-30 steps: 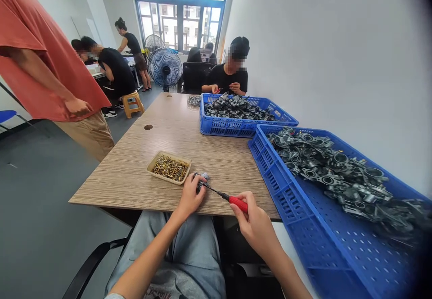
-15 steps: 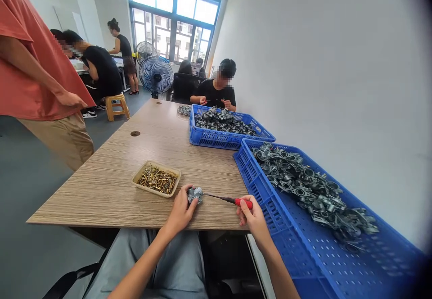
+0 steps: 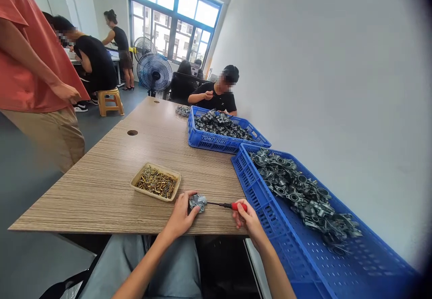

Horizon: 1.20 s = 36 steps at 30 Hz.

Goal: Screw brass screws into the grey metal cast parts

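My left hand (image 3: 182,214) grips a small grey cast metal part (image 3: 198,202) just above the table near its front edge. Closed around the red handle of a screwdriver (image 3: 236,206) is my right hand (image 3: 247,220). The screwdriver's dark shaft points left, and its tip meets the right side of the metal part; the exact contact spot is too small to make out. Beyond my left hand, a shallow cream tray (image 3: 134,183) holds many brass-coloured screws.
A blue crate (image 3: 286,236) of grey metal parts stands at my right, with a second blue crate (image 3: 216,145) behind it. Across the wooden table (image 3: 101,182) a person in black (image 3: 212,92) sits working. Someone in a red shirt (image 3: 33,65) stands at the left.
The screwdriver has come nearer to level and my right hand has shifted slightly left with it. The metal part sits a little lower in view. The head view has shifted slightly.
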Available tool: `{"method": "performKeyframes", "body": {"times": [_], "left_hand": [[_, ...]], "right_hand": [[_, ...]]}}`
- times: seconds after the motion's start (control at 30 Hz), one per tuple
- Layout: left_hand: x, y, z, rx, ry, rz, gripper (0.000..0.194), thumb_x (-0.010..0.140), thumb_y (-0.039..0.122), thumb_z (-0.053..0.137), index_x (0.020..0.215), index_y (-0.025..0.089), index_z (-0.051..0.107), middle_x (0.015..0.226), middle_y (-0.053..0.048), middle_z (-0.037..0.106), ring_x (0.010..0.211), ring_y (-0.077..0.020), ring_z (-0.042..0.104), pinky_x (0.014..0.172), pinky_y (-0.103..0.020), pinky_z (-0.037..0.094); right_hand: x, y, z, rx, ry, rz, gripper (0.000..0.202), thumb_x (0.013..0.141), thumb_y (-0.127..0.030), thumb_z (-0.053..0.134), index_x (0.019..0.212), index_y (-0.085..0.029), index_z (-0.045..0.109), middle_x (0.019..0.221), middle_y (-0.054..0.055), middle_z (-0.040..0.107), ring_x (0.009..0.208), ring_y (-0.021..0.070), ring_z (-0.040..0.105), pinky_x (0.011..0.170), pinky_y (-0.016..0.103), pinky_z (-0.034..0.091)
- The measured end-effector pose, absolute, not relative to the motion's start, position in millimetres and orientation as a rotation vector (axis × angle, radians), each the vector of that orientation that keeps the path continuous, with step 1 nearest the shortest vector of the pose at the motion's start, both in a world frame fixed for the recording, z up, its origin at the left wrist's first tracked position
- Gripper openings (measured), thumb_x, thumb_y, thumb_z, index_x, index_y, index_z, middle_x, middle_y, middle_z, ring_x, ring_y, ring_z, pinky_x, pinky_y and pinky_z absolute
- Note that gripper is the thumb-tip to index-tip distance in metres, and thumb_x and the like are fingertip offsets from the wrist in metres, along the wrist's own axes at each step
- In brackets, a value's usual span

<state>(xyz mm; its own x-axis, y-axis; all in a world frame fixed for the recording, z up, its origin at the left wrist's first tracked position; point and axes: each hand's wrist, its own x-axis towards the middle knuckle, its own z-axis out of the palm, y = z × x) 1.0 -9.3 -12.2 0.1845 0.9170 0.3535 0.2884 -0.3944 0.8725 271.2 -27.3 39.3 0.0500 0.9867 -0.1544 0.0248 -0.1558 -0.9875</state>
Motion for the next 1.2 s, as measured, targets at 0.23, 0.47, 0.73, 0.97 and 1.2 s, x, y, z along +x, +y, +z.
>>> {"method": "performKeyframes", "body": {"times": [0.23, 0.47, 0.73, 0.97, 1.2], "left_hand": [[9, -9, -24, 1.752, 1.290, 1.430, 0.045, 0.099, 0.029, 0.052, 0.142, 0.019, 0.043, 0.138, -0.014, 0.058, 0.132, -0.0258, 0.054, 0.113, -0.048, 0.044], [11, -11, -24, 1.763, 1.427, 1.489, 0.036, 0.102, 0.032, 0.047, 0.134, 0.019, 0.053, 0.128, -0.013, 0.062, 0.123, -0.0271, 0.059, 0.107, -0.049, 0.048], [6, 2, -27, 2.050, 1.368, 1.335, 0.041, 0.101, 0.038, 0.043, 0.133, 0.021, 0.063, 0.139, -0.016, 0.049, 0.128, -0.0329, 0.052, 0.110, -0.057, 0.043], [-2, 14, -27, 1.924, 1.194, 1.322, 0.051, 0.097, 0.050, 0.041, 0.130, 0.016, 0.058, 0.129, -0.016, 0.058, 0.129, -0.0335, 0.051, 0.113, -0.055, 0.041], [-5, 11, -19, 1.989, 1.176, 1.048, 0.051, 0.093, 0.055, 0.043, 0.123, 0.018, 0.061, 0.118, -0.014, 0.062, 0.110, -0.0322, 0.062, 0.101, -0.053, 0.049]], "right_hand": [[257, -36, 15, -1.279, -0.986, 1.554, 0.049, 0.079, -0.062, 0.076, 0.093, -0.025, 0.048, 0.068, -0.005, 0.062, 0.043, 0.0065, 0.043, 0.039, 0.018, 0.042], [235, -58, 3, -1.210, -1.027, 1.743, 0.047, 0.085, -0.061, 0.071, 0.104, -0.022, 0.052, 0.075, -0.004, 0.063, 0.044, 0.0052, 0.042, 0.039, 0.018, 0.044], [183, -61, 9, -1.112, -0.905, 1.816, 0.048, 0.082, -0.060, 0.074, 0.098, -0.019, 0.056, 0.067, -0.008, 0.050, 0.044, 0.0051, 0.042, 0.043, 0.020, 0.044], [158, -61, 21, -0.930, -0.668, 1.574, 0.044, 0.084, -0.055, 0.076, 0.098, -0.018, 0.057, 0.072, -0.007, 0.047, 0.048, 0.0044, 0.038, 0.046, 0.020, 0.041], [225, -118, 112, -1.044, -0.605, 0.942, 0.038, 0.084, -0.053, 0.076, 0.097, -0.020, 0.061, 0.071, -0.006, 0.046, 0.047, 0.0057, 0.030, 0.040, 0.020, 0.033]]}}
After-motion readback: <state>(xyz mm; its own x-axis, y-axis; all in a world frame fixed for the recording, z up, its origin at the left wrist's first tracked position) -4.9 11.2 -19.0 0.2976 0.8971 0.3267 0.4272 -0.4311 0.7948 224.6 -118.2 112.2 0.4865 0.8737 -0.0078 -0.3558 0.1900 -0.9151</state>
